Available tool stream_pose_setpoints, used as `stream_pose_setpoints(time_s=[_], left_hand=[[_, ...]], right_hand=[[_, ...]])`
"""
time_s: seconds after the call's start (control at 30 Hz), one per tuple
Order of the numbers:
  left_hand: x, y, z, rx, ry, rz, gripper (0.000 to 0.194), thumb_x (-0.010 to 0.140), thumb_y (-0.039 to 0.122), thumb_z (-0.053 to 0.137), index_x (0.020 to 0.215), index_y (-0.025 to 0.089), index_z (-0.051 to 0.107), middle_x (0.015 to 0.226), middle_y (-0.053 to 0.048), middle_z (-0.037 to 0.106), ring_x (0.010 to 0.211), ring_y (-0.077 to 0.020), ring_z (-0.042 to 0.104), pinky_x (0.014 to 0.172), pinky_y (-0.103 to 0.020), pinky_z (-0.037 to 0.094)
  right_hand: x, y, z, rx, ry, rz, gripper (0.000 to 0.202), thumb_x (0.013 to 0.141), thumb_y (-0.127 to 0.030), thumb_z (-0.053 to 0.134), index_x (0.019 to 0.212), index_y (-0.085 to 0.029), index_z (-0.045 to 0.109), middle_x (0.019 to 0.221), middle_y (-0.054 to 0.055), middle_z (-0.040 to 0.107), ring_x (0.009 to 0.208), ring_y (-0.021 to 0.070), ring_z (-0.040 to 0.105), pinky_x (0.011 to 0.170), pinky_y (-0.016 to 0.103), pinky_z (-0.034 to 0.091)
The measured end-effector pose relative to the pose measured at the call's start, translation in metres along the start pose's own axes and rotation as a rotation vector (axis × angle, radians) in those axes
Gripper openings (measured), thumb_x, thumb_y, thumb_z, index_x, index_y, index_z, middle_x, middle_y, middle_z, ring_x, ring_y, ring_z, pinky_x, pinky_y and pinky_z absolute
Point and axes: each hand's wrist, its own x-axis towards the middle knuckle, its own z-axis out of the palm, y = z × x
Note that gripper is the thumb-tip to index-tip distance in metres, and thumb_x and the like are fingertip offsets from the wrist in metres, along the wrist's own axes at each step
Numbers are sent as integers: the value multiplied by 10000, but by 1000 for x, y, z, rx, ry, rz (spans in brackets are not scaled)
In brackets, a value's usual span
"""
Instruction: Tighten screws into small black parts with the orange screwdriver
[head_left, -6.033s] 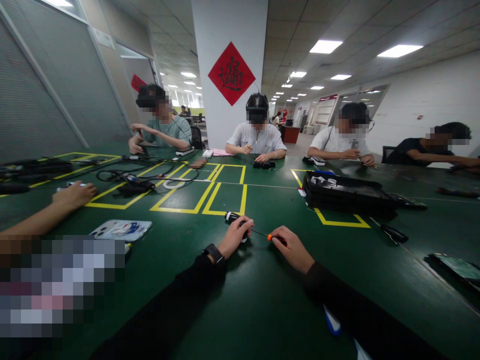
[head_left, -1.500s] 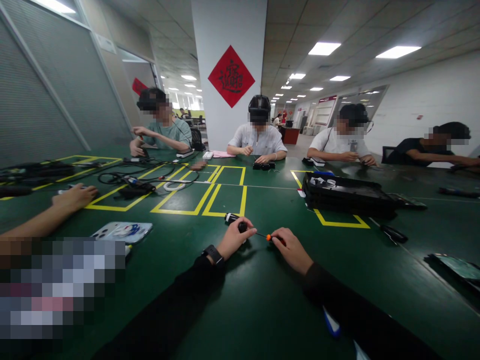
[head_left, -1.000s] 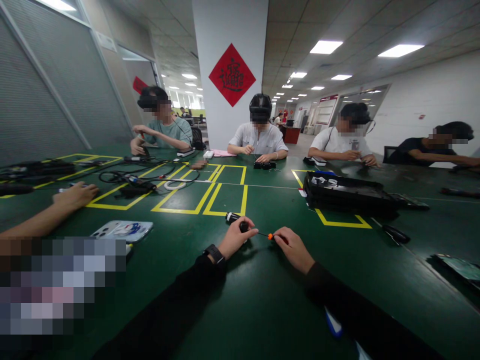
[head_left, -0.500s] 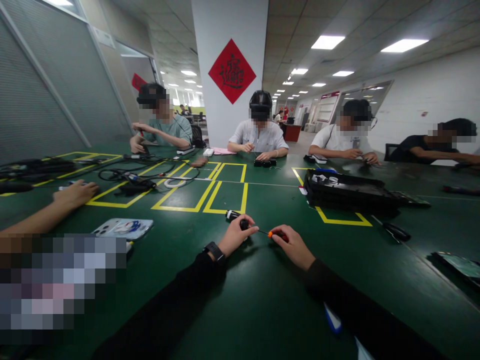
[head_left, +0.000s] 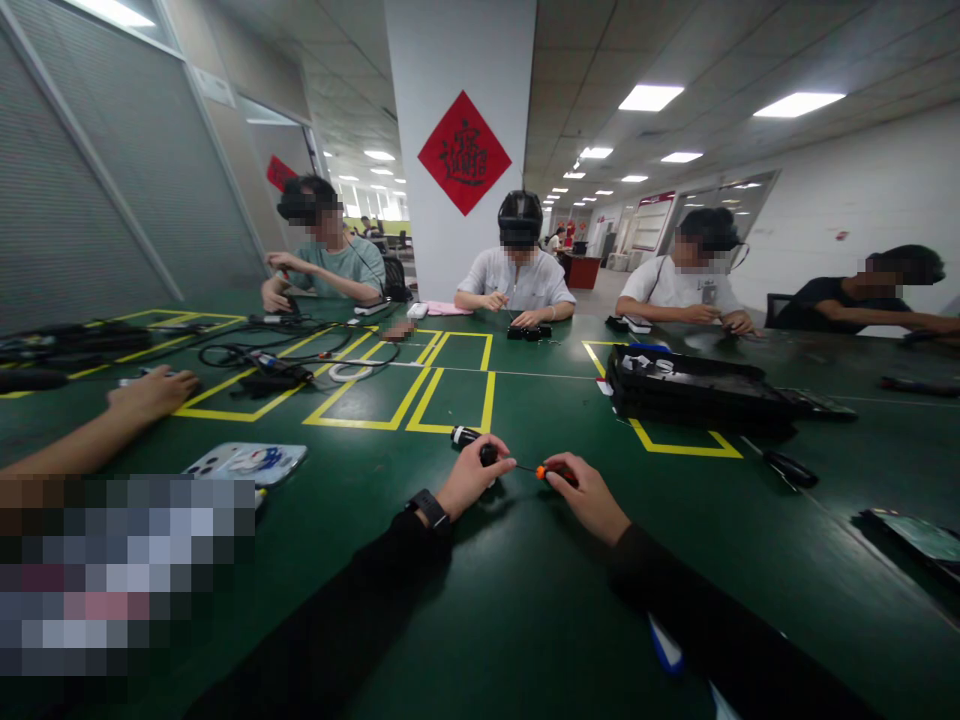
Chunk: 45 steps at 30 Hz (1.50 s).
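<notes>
My left hand (head_left: pixel 474 475) is closed around a black cylindrical device (head_left: pixel 465 436). The device has a white band near its far end, and a rounded black part shows by my thumb. Much of it is hidden under my fingers. In my right hand (head_left: pixel 589 492) is a screwdriver (head_left: pixel 541 472) with an orange and dark handle. Its thin shaft points left and reaches my left fingertips, beside the device. Whether the tip touches a screw is too small to tell. Both hands are just above the green table (head_left: pixel 525 620).
A phone (head_left: pixel 251 460) lies to the left, near another person's hand (head_left: pixel 154 392). Cables (head_left: pixel 262 360) spread at the back left. A black casing (head_left: pixel 694 385) is at the right, with a black-handled tool (head_left: pixel 789 470) and a circuit board (head_left: pixel 919 532) nearer. Several people sit opposite.
The camera view has shifted slightly, with the background lower in the picture. Both hands keep nearly the same pose, still holding the device and the screwdriver.
</notes>
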Motion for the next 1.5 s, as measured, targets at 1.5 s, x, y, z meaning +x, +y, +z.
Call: stream_pose_setpoints(time_s=[1.5], left_hand=[[-1, 1, -1, -5, 21, -12, 286, 650, 390, 616, 796, 157, 537, 676, 26, 507, 565, -76, 455, 530, -190, 362]], right_hand=[[0, -6, -1, -46, -55, -56, 204, 827, -277, 424, 830, -184, 606, 841, 46, 584, 835, 169, 506, 781, 315, 387]])
